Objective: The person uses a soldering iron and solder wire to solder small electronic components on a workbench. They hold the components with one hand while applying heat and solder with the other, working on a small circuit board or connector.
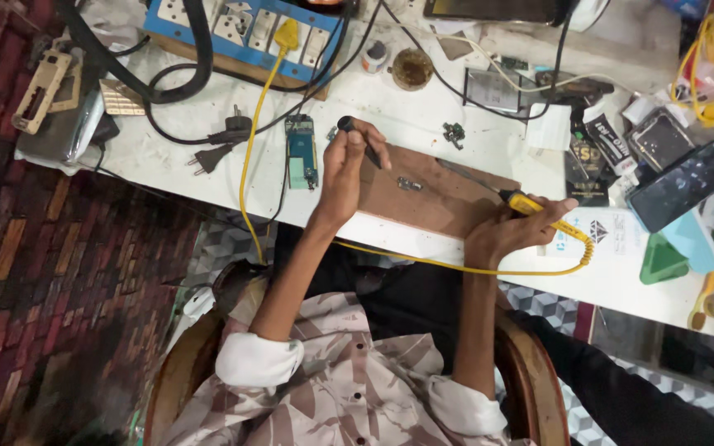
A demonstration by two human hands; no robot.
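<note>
Matt brown wood board (448,198) on a smooth white table (423,124) — glossy yellow plastic iron (539,211), shiny black glass phone (682,183).

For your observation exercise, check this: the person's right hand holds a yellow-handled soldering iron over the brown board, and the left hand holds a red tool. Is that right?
Not quite. The head view shows the left hand holding a black-handled tool, not red. The right hand does hold the yellow-handled soldering iron over the brown board.

Bare brown board (448,202) between the hands; circuit board (301,151) and plugs (223,142) crowd its left
</note>
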